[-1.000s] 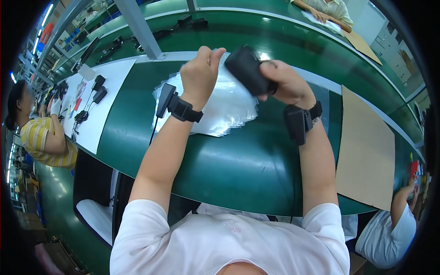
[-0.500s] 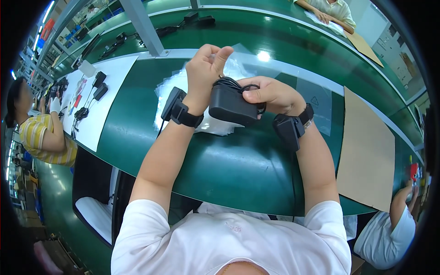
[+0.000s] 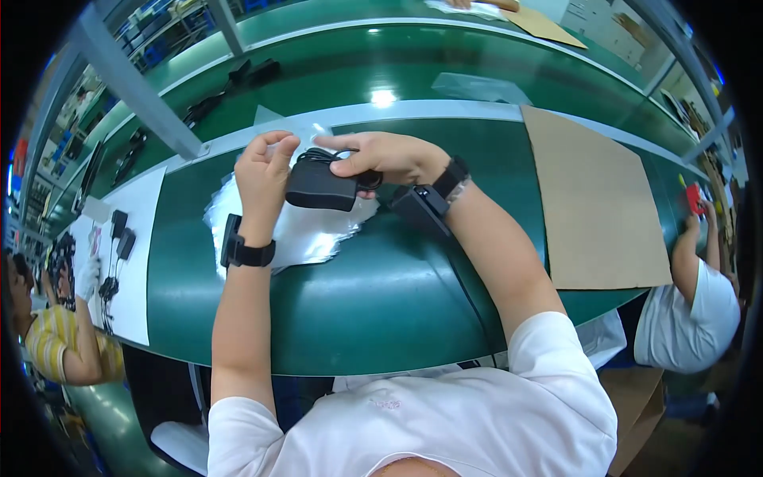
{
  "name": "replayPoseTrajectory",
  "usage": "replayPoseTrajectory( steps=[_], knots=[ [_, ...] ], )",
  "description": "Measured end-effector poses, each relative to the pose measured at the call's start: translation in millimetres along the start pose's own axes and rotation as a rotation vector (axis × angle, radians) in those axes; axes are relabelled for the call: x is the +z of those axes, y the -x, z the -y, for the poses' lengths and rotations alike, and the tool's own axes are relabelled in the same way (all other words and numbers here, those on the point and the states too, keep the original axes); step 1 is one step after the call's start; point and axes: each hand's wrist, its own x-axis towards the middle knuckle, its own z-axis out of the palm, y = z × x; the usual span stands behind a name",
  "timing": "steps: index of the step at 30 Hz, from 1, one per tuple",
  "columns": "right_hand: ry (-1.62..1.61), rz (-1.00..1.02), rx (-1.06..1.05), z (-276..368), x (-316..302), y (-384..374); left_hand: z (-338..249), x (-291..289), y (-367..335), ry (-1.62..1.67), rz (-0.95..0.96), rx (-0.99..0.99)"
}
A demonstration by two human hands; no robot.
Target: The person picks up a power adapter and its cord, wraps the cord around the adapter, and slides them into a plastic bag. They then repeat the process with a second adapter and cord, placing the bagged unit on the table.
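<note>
A black power adapter [image 3: 320,187] with its cable coiled against it is in my right hand [image 3: 389,157]. The thumb presses on the front, and the other fingers are partly hidden behind it. Close by on the left, my left hand [image 3: 266,171] is raised, fingers curled and thumb tip against the forefinger; whatever may be pinched there is too small to make out. Beneath both hands a stack of clear plastic bags [image 3: 314,238] lies spread on the green table [image 3: 358,318]. Each wrist wears a black strapped device.
A flat cardboard sheet [image 3: 596,199] covers the table's right side. On the left, a white sheet [image 3: 143,238] bears more adapters [image 3: 125,243]. A clear bag [image 3: 481,87] lies beyond the metal rail. Co-workers sit at both sides, and a metal post [image 3: 143,87] rises at the far left.
The whole view has shifted, and my hands sit further left in it with the adapter. My left thumb has closed onto the fingers. The clear bag beside the cardboard no longer lies there.
</note>
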Motion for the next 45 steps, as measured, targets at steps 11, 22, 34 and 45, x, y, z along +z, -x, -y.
replayPoseTrajectory(
  steps=[11,22,34,45],
  knots=[
    [-0.197,-0.189,-0.031,-8,-19,-6,-19,7,9,-0.101,0.130,0.131],
    [-0.600,-0.380,-0.236,-11,21,-8,-29,34,30,-0.406,0.166,0.596],
    [-0.588,-0.155,-0.207,21,6,11,-56,23,30,-0.032,0.269,0.173],
    [0.303,-0.548,-0.814,12,41,-3,-54,22,35,-0.231,0.178,0.537]
  ],
)
